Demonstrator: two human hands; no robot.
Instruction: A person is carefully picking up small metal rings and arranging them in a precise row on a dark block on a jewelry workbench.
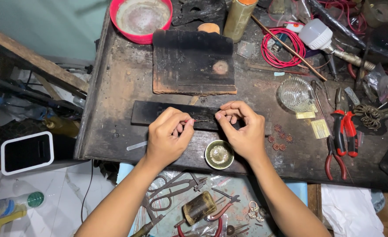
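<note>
Scorched workbench (pixel 115 87), left hand (pixel 167 136) and right hand (pixel 242 131) curled, both grips pinching thin wire (pixel 201 121)

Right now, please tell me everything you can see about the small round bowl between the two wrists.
The small round bowl looks like tarnished metal, dark greenish on the rim and paler, shiny inside. It stands upright near the front edge of the dark workbench, just below the left hand and right hand. Neither hand clearly touches it. Its contents cannot be made out.

White-framed dark screen device (pixel 27 152) on floor at left, small yellow packets (pixel 320 128) on bench at right
</note>
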